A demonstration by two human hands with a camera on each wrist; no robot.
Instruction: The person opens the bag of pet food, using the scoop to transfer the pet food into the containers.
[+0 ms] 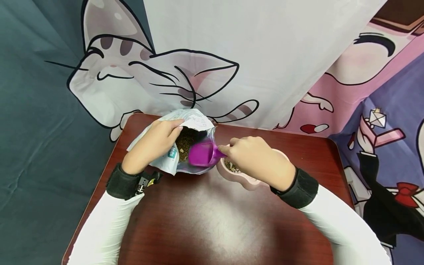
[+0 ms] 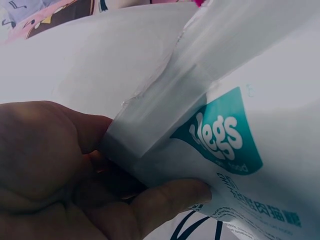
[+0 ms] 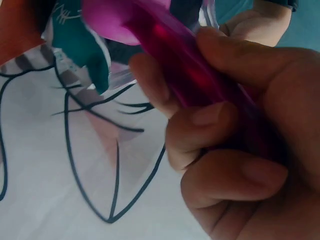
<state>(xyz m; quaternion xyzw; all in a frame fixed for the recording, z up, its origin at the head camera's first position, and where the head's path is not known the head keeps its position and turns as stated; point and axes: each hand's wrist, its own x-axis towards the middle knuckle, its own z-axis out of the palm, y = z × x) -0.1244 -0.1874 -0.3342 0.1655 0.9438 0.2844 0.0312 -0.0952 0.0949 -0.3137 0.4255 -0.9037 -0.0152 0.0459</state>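
A white pouch bag [image 1: 198,119] with a teal label [image 2: 222,135] lies tilted on the left of the table, its mouth gaping to the right. My left hand [image 1: 155,141] grips the bag's upper edge between thumb and fingers. Brown dry crumbly food [image 1: 183,147] shows inside. In the bag's mouth sits the bowl of a purple scoop [image 1: 200,154], with no food visible in it. My right hand [image 1: 256,158] holds the scoop, fingers wrapped round its handle [image 3: 190,70] in the right wrist view. Beneath this hand stands a pink bowl [image 1: 246,182], partly hidden, with some food in its left part.
The dark red-brown table [image 1: 185,224] ends just behind the bag. A cloth printed with cartoon cats [image 1: 192,73] hangs along its back edge, and more printed cloth [image 1: 397,154] is on the right. Grey-green cloth [image 1: 39,158] covers the left side.
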